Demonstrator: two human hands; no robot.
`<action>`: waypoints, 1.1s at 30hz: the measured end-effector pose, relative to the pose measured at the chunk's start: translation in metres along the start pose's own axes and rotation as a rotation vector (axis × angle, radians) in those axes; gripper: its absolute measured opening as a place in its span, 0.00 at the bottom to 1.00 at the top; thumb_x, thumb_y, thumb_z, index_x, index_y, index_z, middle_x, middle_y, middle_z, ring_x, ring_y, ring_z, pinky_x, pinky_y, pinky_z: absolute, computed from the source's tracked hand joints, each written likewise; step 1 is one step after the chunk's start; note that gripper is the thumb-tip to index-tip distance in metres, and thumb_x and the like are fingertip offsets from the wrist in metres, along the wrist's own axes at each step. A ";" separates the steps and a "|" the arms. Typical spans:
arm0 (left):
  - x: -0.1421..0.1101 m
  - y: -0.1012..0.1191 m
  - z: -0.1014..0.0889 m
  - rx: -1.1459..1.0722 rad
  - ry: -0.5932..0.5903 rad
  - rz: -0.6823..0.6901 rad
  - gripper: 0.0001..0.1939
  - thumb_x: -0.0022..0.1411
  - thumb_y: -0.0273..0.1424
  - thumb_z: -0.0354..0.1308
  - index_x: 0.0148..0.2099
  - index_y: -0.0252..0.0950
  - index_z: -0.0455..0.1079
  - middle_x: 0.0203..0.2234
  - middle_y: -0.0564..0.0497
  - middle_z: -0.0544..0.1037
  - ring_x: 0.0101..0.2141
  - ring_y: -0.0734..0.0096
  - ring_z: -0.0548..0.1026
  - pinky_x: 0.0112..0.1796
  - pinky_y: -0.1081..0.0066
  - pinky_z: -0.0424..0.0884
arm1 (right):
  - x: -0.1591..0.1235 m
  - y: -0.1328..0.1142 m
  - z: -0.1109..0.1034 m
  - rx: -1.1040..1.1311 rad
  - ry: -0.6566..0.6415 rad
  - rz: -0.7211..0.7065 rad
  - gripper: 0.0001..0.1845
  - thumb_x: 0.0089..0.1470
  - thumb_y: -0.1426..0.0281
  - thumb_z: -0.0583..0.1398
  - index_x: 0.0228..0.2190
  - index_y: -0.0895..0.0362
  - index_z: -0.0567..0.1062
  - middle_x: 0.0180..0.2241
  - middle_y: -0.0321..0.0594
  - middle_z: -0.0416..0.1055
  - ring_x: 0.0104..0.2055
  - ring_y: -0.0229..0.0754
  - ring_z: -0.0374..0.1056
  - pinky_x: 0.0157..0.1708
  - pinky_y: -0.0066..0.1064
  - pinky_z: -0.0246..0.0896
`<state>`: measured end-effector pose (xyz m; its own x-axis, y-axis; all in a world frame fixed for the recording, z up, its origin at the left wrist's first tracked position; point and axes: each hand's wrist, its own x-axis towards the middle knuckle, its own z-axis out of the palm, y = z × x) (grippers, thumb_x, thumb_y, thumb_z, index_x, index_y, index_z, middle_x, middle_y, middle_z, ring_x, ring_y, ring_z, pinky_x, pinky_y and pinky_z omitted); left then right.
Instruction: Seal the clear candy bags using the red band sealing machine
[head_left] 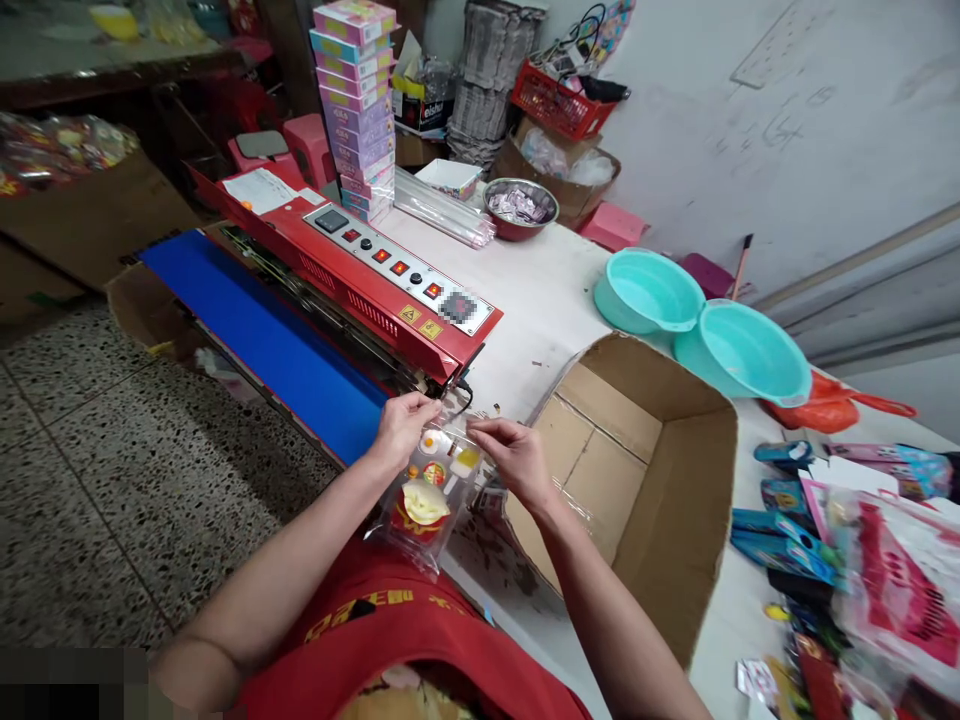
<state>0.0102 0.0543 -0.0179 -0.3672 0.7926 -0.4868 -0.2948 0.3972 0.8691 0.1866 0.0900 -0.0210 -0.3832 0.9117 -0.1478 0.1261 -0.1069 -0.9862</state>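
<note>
A clear plastic bag (459, 515) hangs between my hands in front of my red apron. Inside it I see a toy box of fries (422, 508), a small round pizza-like piece (433, 473), a fried-egg piece and a yellow-and-white piece. My left hand (403, 428) pinches the bag's top left corner, near the end of the sealing machine. With thumb and fingers pressed together, my right hand (516, 455) grips the top right corner. The red sealing machine (360, 280) with a blue belt (270, 340) lies just beyond my left hand.
Right of my hands stands an open cardboard box (675, 480). Behind it are two turquoise basins (649, 290) and a metal bowl of small packets (520, 206). A tall stack of small boxes (360, 120) rises behind the machine. Packaged toys (795, 545) cover the table's right end.
</note>
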 end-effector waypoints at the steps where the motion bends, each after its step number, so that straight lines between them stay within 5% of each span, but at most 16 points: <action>1: 0.004 -0.008 0.000 0.028 0.048 0.013 0.20 0.42 0.44 0.68 0.26 0.32 0.70 0.17 0.53 0.73 0.17 0.78 0.66 0.19 0.78 0.60 | 0.001 0.007 0.004 -0.013 0.017 0.007 0.11 0.45 0.60 0.67 0.28 0.54 0.81 0.33 0.42 0.79 0.34 0.46 0.75 0.38 0.37 0.71; 4: 0.018 -0.021 -0.004 0.074 0.093 -0.034 0.19 0.46 0.43 0.67 0.27 0.32 0.69 0.16 0.55 0.72 0.16 0.79 0.65 0.18 0.79 0.59 | 0.007 0.026 0.018 0.046 0.088 0.079 0.14 0.42 0.60 0.68 0.30 0.55 0.80 0.31 0.42 0.79 0.32 0.45 0.74 0.36 0.36 0.70; 11: 0.032 -0.011 -0.039 0.051 -0.041 -0.319 0.23 0.44 0.36 0.71 0.41 0.31 0.70 0.27 0.44 0.79 0.20 0.70 0.75 0.19 0.76 0.68 | 0.032 0.049 0.033 0.334 0.233 0.270 0.26 0.31 0.63 0.72 0.32 0.58 0.71 0.25 0.38 0.77 0.26 0.39 0.71 0.28 0.29 0.66; 18: 0.052 -0.013 -0.060 0.025 0.140 -0.207 0.24 0.41 0.32 0.72 0.40 0.31 0.67 0.25 0.45 0.78 0.19 0.67 0.75 0.19 0.75 0.67 | 0.058 0.049 0.058 0.355 0.295 0.297 0.25 0.33 0.61 0.71 0.31 0.56 0.67 0.22 0.34 0.73 0.22 0.36 0.65 0.23 0.28 0.62; 22: 0.074 -0.005 -0.081 0.058 0.296 -0.085 0.22 0.42 0.33 0.71 0.38 0.31 0.68 0.22 0.50 0.76 0.20 0.67 0.74 0.23 0.71 0.70 | 0.050 0.044 0.065 0.301 0.382 0.199 0.27 0.39 0.55 0.68 0.36 0.56 0.67 0.32 0.38 0.74 0.32 0.40 0.70 0.32 0.33 0.68; 27: 0.084 0.026 -0.115 0.246 0.598 0.166 0.15 0.47 0.28 0.66 0.39 0.33 0.69 0.32 0.46 0.77 0.36 0.62 0.77 0.40 0.63 0.72 | -0.010 0.033 0.019 -0.008 0.382 0.161 0.24 0.46 0.50 0.63 0.34 0.58 0.76 0.42 0.46 0.74 0.47 0.49 0.69 0.50 0.45 0.63; 30: 0.064 0.036 -0.123 0.452 0.766 0.385 0.17 0.51 0.27 0.65 0.44 0.36 0.69 0.45 0.43 0.74 0.51 0.56 0.69 0.54 0.55 0.63 | -0.041 0.041 -0.032 -0.178 0.599 0.238 0.25 0.47 0.48 0.60 0.24 0.59 0.77 0.51 0.50 0.70 0.56 0.56 0.63 0.60 0.49 0.50; 33: 0.028 0.028 -0.104 0.726 0.695 0.712 0.14 0.59 0.30 0.60 0.48 0.35 0.68 0.46 0.42 0.73 0.52 0.56 0.68 0.55 0.53 0.62 | -0.062 0.048 -0.068 -0.141 0.792 0.341 0.22 0.41 0.51 0.63 0.26 0.59 0.77 0.51 0.51 0.71 0.57 0.58 0.62 0.61 0.49 0.49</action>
<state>-0.0998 0.0396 -0.0165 -0.7020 0.6113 0.3654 0.6407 0.3183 0.6987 0.2786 0.0557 -0.0541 0.4378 0.8519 -0.2872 0.2500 -0.4222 -0.8713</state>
